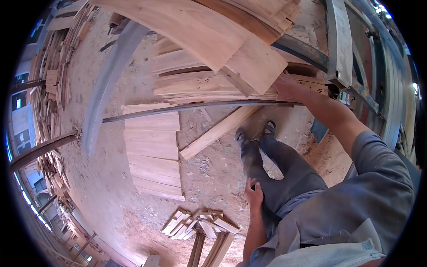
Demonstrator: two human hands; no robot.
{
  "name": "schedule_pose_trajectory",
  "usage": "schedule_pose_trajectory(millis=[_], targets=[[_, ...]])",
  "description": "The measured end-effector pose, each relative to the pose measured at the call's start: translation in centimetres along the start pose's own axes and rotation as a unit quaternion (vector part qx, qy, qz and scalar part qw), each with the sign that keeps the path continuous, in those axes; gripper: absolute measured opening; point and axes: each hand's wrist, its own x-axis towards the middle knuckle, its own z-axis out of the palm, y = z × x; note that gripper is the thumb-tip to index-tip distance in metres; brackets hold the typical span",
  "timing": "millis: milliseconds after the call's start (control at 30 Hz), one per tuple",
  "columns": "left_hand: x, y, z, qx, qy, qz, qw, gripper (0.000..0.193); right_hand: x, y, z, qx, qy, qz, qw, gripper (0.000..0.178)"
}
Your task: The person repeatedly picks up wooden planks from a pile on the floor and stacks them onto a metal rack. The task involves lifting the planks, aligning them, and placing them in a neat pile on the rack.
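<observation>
A long, wide pale wooden board (187,29) reaches from the upper left to the middle right, above stacked boards (191,84). My right hand (288,87) is at the right end of a wide pale board (260,66) overlapping it, closed on its edge; some fingers are hidden. A short narrow strip of wood (237,81) shows beneath that end. Down beside my thigh, my left hand (254,193) hangs with thumb and finger apart and nothing visible in it.
A metal bar (191,107) crosses before my feet. Flat boards (153,155) lie in a row on the dirt floor, near a slanting plank (218,132). Short wood pieces (200,223) are piled below. Metal frame beams (340,44) stand right; a curved metal strip (106,84) rises left.
</observation>
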Motion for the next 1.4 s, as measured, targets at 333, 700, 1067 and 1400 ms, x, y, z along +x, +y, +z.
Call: schedule_pose_trajectory(millis=[333, 700, 1067, 1400], targets=[[1.0, -8.7, -4.0, 0.188, 0.026, 0.010, 0.982, 0.062, -3.2, -4.8, 4.1, -0.045, 0.152, -0.009, 0.987, 0.080], [8.4, -11.1, -10.1, 0.310, 0.033, 0.041, 0.949, 0.052, 8.5, -21.4, 38.8, 0.073, -0.113, -0.062, 0.989, 0.072], [9.2, -13.6, -12.4, 0.296, 0.099, 0.024, 0.950, 0.041, 17.4, -26.5, 54.9, -0.103, 0.013, -0.182, 0.978, 0.084], [9.8, -13.6, -12.7, 0.304, 0.118, 0.058, 0.943, 0.041, 18.6, -25.9, 50.2, -0.099, -0.161, -0.226, 0.956, 0.097]])
